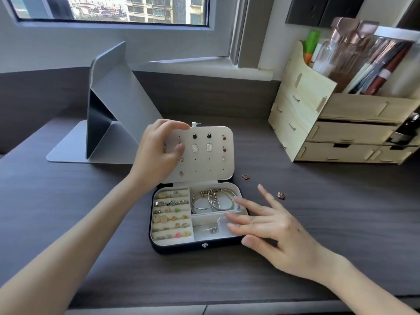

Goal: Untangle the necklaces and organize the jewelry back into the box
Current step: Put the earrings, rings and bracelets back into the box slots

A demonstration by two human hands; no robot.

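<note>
A dark jewelry box (181, 247) lies open mid-desk with a cream lining. Its raised earring panel (211, 164) carries several studs. My left hand (159, 153) grips the panel's left edge, index finger along the top and thumb on the front. Silver bangles (212, 202) fill the upper right compartment. Small earrings and rings (170, 214) sit in the left rows. A small silver piece (212, 229) lies in the lower right compartment. My right hand (270, 226) has its fingers spread straight over the box's right rim, holding nothing. Two small brown earrings (245, 176) (281, 195) lie loose on the desk.
A grey folding stand (109, 110) is at the back left. A wooden drawer organizer (341, 123) with brushes and jars stands at the back right. The desk's front edge (204, 306) runs below my arms. A window sill is behind.
</note>
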